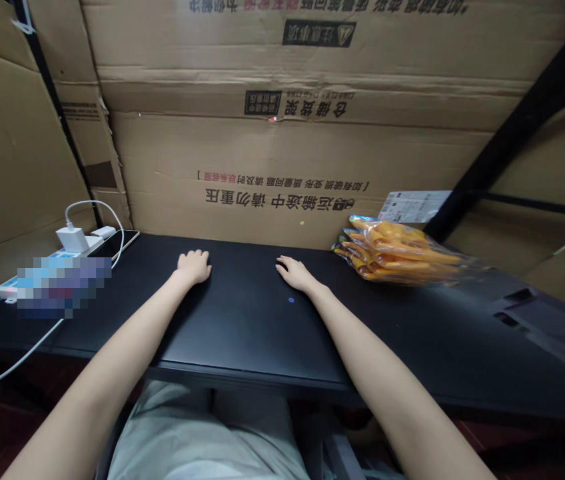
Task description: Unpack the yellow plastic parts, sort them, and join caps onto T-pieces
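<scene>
My left hand rests palm down on the black table, left of the middle, its fingers loosely apart. Facing it across a gap, my right hand lies on the same surface with its fingers stretched toward the left. Both hands are open and hold nothing. A small blue spot shows on the tabletop just below my right hand. Nearest to that hand, on its right, is a stack of orange items in clear plastic bags; I cannot tell what they are.
A cardboard wall with printed text closes off the back. On the left are a power strip, a white charger, a phone and a cable. A grey object lies at the right. A black frame bar slants behind it.
</scene>
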A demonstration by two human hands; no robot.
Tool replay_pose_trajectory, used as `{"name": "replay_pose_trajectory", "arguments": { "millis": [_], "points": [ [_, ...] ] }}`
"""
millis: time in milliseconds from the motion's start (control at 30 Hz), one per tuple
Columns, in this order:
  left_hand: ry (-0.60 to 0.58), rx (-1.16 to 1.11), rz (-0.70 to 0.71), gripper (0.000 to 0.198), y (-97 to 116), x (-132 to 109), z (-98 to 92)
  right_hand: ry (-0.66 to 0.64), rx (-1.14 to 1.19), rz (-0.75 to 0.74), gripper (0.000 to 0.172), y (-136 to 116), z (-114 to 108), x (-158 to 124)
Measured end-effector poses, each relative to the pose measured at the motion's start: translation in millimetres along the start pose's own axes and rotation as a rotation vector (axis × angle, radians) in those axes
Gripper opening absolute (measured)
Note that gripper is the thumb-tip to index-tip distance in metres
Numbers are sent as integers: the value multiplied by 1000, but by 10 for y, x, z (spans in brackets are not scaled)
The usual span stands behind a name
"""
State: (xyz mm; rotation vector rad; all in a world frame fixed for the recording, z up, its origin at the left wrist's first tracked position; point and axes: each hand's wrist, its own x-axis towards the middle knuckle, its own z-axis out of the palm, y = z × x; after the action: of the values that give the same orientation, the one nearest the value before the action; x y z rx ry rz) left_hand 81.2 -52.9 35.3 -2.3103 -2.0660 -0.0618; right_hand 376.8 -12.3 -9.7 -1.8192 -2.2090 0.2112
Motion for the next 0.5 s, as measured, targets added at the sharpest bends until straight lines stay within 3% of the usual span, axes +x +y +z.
{"name": "replay_pose_trajectory", "arguments": {
  "millis": [100,233,367,500],
  "points": [
    [105,62,-202,59,-187,-147,-116,18,-7,9,44,-15,5,0],
    [246,14,-453,68,-612,-322,-163,51,-27,5,42,-35,16,8],
    [287,-89,-621,71,-990,-421,-144,60,-46,4,43,-61,13,1],
    [274,-162,-680,72,-1173,-435,-106,57,-53,11,44,-74,9,-10]
  ]
}}
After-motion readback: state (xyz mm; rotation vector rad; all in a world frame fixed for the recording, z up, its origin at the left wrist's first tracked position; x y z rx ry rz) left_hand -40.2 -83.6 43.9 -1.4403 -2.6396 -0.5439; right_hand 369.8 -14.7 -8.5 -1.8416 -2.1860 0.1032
